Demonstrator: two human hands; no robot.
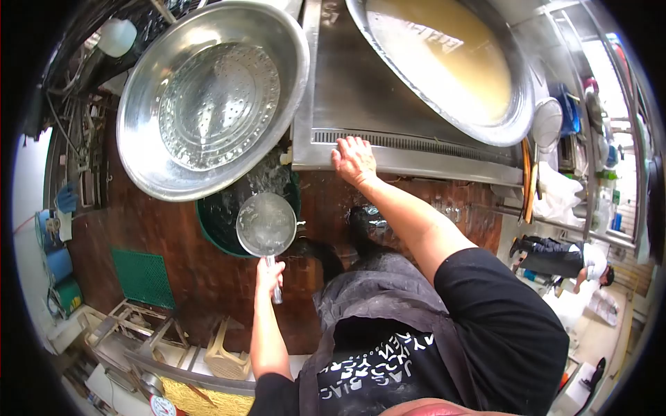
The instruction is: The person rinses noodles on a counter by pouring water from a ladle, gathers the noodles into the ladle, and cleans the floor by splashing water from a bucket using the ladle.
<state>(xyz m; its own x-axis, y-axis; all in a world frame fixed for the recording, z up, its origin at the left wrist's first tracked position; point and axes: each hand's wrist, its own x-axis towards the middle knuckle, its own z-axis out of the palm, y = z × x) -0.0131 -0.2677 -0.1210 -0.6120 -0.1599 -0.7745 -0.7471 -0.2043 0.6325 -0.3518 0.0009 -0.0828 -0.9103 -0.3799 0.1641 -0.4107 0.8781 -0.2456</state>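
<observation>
Left hand (pixel 270 276) clasps round scoop (pixel 266 224) by handle (pixel 277 295), surest hold; probably light, rigid, slippery. Right hand (pixel 354 161), fingers spread, empty, touches desk (pixel 340 90).

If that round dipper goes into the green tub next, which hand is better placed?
Probably the left hand: it grips the round dipper, which appears over the green tub. The right hand, farther away, rests on the steel counter.
</observation>
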